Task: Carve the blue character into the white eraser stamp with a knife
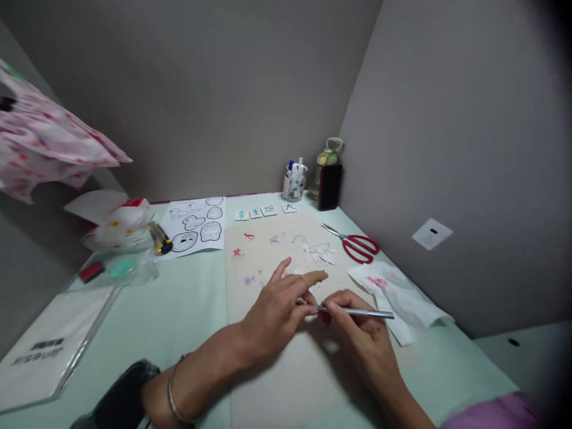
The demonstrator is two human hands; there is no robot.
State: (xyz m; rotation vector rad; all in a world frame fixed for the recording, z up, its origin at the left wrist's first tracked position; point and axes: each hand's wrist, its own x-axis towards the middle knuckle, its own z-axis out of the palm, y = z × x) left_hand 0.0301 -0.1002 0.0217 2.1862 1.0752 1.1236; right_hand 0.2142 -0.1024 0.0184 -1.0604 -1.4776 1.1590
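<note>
My right hand (353, 325) grips a thin silver craft knife (357, 311) like a pen, its tip pointing left onto a beige work board (272, 381). My left hand (279, 310) rests on the board beside the knife tip. Its index finger and bandaged middle finger are stretched out, and its thumb touches the knife near the tip. What lies under the tip is hidden by my fingers. Small paper scraps (319, 253) and coloured marks lie on the board beyond my hands.
Red scissors (360, 245) and a crumpled tissue (397, 295) lie to the right. Four small character tiles (263, 211), a pen cup (294, 182) and a bottle (328, 170) stand at the back. At left are an outline sheet (196, 226), a tissue pack (118, 229) and a folder (49, 348).
</note>
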